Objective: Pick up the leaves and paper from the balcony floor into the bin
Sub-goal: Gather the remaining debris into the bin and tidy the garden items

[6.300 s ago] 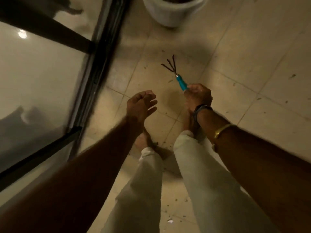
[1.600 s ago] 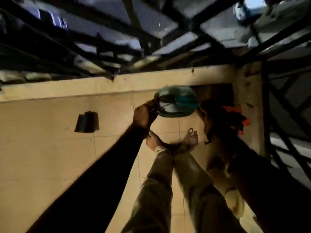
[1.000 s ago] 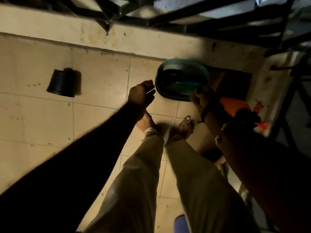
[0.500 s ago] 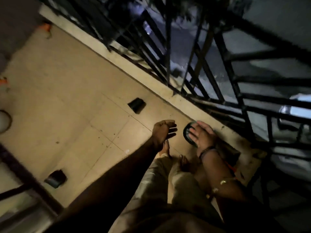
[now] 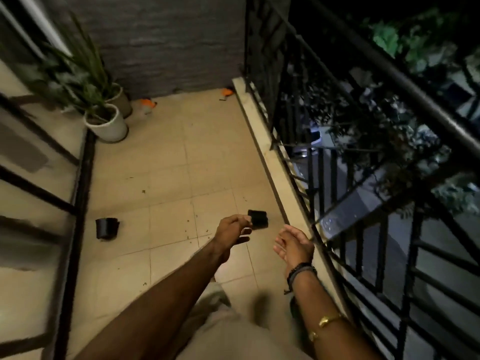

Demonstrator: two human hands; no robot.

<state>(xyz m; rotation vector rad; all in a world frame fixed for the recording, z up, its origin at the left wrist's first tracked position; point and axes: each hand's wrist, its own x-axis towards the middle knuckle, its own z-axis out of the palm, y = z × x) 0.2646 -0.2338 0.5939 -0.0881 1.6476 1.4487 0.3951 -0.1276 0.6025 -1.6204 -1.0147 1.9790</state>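
Both my arms reach out over the tiled balcony floor [image 5: 166, 183]. My left hand [image 5: 233, 232] hangs with loosely curled fingers and holds nothing. My right hand [image 5: 293, 245] is beside the railing, palm turned inward, fingers relaxed and empty. Small dark bits of leaf litter [image 5: 193, 231] lie scattered on the tiles ahead of my left hand, and another speck [image 5: 143, 191] lies further off. The bin is out of view.
A black pot [image 5: 258, 218] lies tipped just beyond my left hand, another black pot [image 5: 106, 228] by the sliding door frame [image 5: 78, 203]. White planters with plants [image 5: 109, 123] stand far left. Orange objects [image 5: 147, 103] lie by the far wall. The black railing [image 5: 350, 203] runs along the right.
My view has swung up from the green bin at my feet to the length of the balcony. Both hands have left the bin and now hang empty.
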